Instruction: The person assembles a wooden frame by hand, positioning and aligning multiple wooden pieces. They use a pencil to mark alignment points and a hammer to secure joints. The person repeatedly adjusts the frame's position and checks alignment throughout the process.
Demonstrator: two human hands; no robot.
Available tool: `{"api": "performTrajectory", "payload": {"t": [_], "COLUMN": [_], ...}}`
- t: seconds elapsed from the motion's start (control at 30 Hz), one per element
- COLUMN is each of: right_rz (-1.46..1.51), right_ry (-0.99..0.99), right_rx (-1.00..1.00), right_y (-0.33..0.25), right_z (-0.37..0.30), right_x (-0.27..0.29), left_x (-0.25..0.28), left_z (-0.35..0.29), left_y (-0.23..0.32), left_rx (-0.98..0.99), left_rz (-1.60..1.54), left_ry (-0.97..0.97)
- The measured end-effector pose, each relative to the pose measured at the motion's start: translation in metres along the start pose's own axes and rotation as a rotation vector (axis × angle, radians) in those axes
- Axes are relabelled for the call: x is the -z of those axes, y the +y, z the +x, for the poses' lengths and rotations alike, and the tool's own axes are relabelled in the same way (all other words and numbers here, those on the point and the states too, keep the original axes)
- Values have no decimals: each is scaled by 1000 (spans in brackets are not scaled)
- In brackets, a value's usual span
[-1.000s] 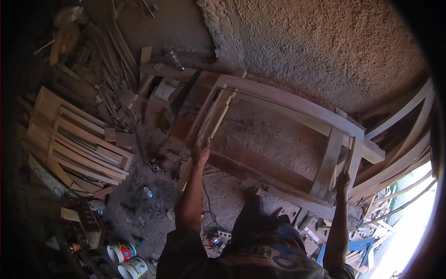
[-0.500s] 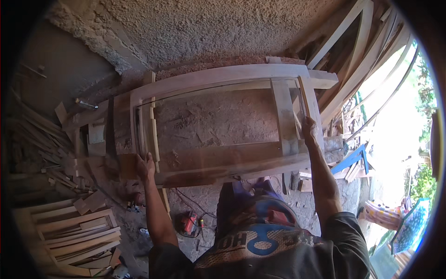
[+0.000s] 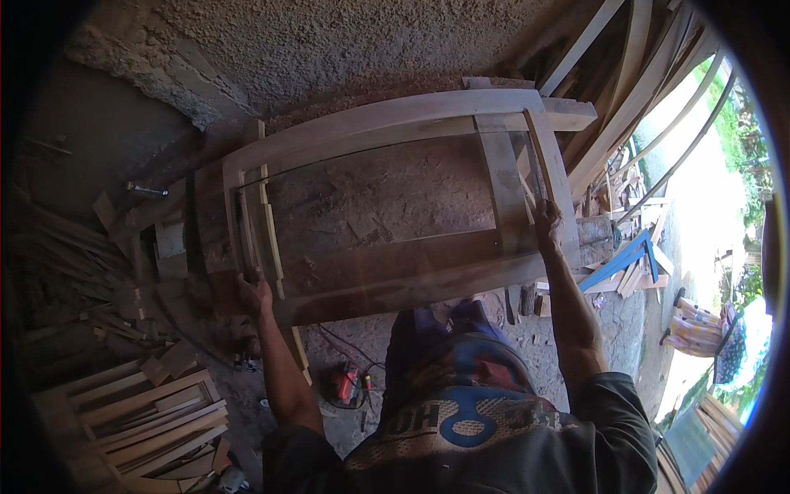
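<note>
A large rectangular wooden frame [image 3: 370, 118] with a gently curved far rail lies across the view in front of me, above other boards. My left hand [image 3: 257, 292] is closed round its left end piece, near the close corner. On the opposite end, my right hand [image 3: 547, 224] grips the right end piece with the fingers wrapped over it. Through the frame's opening show a wide crosswise board [image 3: 504, 185] and a narrow pale strip [image 3: 271, 239]. The near rail looks smeared by motion.
Long planks [image 3: 634, 107] lean at the far right, with a blue angled piece [image 3: 617, 262] below them. A rough wall [image 3: 370, 49] stands behind. Wood scraps [image 3: 58, 239] fill the left, and stacked wooden pieces [image 3: 156, 420] the lower left. A red tool [image 3: 346, 383] lies near my feet.
The view has tilted a little, so the frame and the boards show higher up. Both hands keep hold of the frame. Patterned cloth at the bright right edge also shows higher.
</note>
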State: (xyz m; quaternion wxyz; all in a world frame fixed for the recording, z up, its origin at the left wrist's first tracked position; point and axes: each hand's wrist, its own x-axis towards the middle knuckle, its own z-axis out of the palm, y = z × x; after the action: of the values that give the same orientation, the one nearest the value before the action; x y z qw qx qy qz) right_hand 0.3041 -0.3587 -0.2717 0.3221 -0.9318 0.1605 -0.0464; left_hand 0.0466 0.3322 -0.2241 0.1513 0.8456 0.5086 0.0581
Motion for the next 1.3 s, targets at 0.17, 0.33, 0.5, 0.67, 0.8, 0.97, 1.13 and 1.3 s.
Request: {"api": "performTrajectory", "payload": {"t": [0.17,0.33,0.5,0.67,0.8,0.97,1.13,1.3], "right_rz": [-22,-67,-98,-261,-128,-170,-134,-76], "right_ry": [111,63,231,116,-7,-228,-273,-290], "right_rx": [70,50,226,227,68,90,60,130], "right_y": [-1,-17,33,47,-23,-20,-2,14], "right_z": [-17,-26,-10,-22,-51,-32,-28,-12], "right_x": [13,2,-17,-5,16,46,43,46], "left_x": [6,-1,17,14,20,4,-12,-24], "left_z": [-33,-30,-31,-24,-25,-11,-3,-13], "left_y": [16,-11,24,23,-15,-24,-32,-50], "left_rx": [23,33,47,47,84,9,10,-191], "left_rz": [57,139,126,183,109,158,189,8], "left_ry": [-15,68,-21,-59,-79,-39,-42,251]}}
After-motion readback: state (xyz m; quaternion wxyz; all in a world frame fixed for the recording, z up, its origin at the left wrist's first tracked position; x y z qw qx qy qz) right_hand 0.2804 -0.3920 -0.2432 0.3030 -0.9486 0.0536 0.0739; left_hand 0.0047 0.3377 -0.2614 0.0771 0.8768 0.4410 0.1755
